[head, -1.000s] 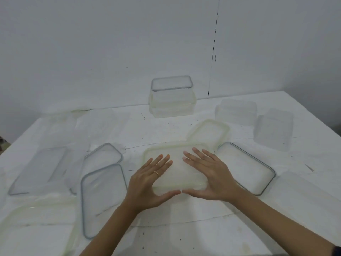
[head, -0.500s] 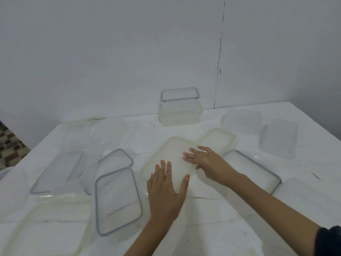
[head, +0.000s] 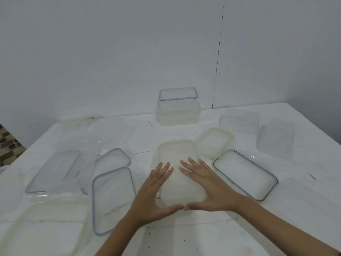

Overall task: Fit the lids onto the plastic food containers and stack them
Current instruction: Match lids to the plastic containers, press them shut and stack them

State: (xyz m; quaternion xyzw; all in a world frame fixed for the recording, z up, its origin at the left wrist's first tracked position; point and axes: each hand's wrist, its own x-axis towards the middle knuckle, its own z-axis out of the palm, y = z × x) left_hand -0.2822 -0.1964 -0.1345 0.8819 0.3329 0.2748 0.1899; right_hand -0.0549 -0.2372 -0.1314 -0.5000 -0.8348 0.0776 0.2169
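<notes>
A cloudy white lid (head: pixel 177 154) lies on a clear container in the middle of the table, long side pointing away from me. My left hand (head: pixel 155 196) and my right hand (head: pixel 208 187) rest flat on its near half, fingers spread, thumbs meeting at the near edge. A smaller cloudy lid (head: pixel 214 142) touches its far right corner. Grey-rimmed clear lids lie to the right (head: pixel 245 174) and to the left (head: pixel 112 198), with another (head: pixel 114 158) behind it. A stack of lidded containers (head: pixel 178 109) stands by the wall.
Two clear containers (head: pixel 239 120) (head: pixel 276 139) sit at the far right. A long grey-rimmed lid (head: pixel 55 171) and faint clear containers lie at the left. A large cloudy lid (head: pixel 46 230) is at the near left. The white table (head: pixel 203 237) ends at the wall behind.
The cloudy lid has turned from slanted to lengthwise away from me. Both hands have come back flat onto its near half, thumbs together; half a second ago the right hand reached further out.
</notes>
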